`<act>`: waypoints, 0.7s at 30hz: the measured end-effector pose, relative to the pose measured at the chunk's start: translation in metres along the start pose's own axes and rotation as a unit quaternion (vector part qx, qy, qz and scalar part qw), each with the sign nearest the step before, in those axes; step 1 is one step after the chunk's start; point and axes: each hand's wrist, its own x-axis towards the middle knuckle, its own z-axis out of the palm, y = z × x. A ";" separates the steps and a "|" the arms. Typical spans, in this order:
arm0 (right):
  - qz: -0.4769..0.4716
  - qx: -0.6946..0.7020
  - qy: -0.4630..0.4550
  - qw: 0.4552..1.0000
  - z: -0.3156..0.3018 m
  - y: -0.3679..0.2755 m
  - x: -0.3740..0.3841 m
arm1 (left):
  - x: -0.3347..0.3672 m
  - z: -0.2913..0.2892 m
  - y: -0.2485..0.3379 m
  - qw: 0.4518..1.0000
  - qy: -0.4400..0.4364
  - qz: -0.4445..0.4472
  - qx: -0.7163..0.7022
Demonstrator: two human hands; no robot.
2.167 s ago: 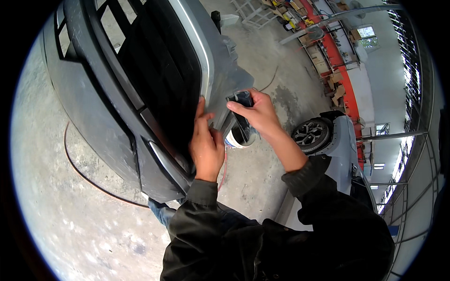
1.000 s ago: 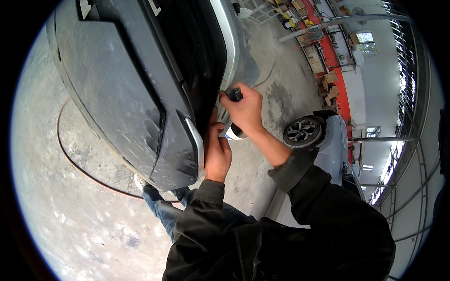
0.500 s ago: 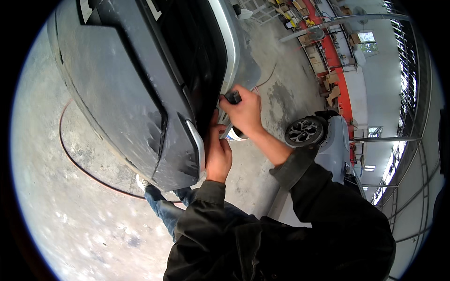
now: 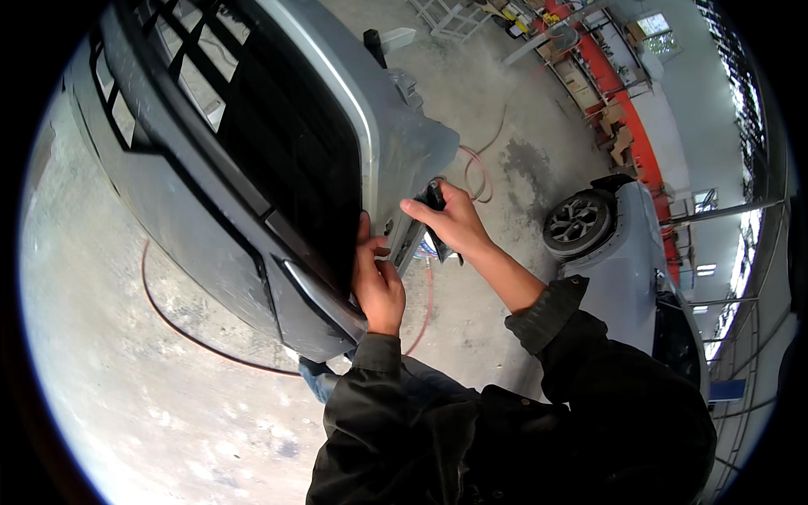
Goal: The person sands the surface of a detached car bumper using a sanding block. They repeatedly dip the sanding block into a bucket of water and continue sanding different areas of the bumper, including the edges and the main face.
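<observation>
A large grey car bumper (image 4: pixel 172 215) with dark trim and a big black opening fills the left and upper middle. My left hand (image 4: pixel 379 290) is at its right edge, fingers bent and closed on the rim beside the opening. To the right, my right hand (image 4: pixel 459 223) pinches a thin black piece (image 4: pixel 437 196) whose kind I cannot make out. That piece hangs beside a narrow grey flange (image 4: pixel 404 240) of the bumper. The fingers behind the black piece are partly hidden.
A red hose (image 4: pixel 206 343) curves over the concrete floor. Behind my right hand stands a partly hidden bucket (image 4: pixel 427 248). A silver car with a dark wheel (image 4: pixel 581 224) is at the right. Cluttered shelves (image 4: pixel 581 88) line the far wall.
The view has shifted, showing more of the bumper's opening and grille. My right hand has moved slightly away from my left, and more of the black piece shows below it.
</observation>
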 end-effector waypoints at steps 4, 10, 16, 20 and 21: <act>0.038 -0.004 0.003 0.999 -0.019 0.033 -0.011 | 0.029 0.020 0.018 0.998 0.010 0.054 0.000; 0.024 0.069 0.035 0.997 -0.009 0.031 -0.014 | 0.055 0.019 0.031 0.998 0.021 0.061 0.013; 0.008 0.187 -0.016 0.982 -0.013 0.033 -0.012 | 0.036 0.011 0.023 0.995 0.014 0.050 0.089; -0.084 0.172 0.012 0.981 -0.009 0.046 -0.011 | 0.023 0.000 0.023 0.996 -0.010 0.005 0.091; -0.073 0.211 -0.012 0.975 -0.012 0.041 -0.013 | 0.019 -0.004 0.028 0.995 -0.027 -0.024 0.098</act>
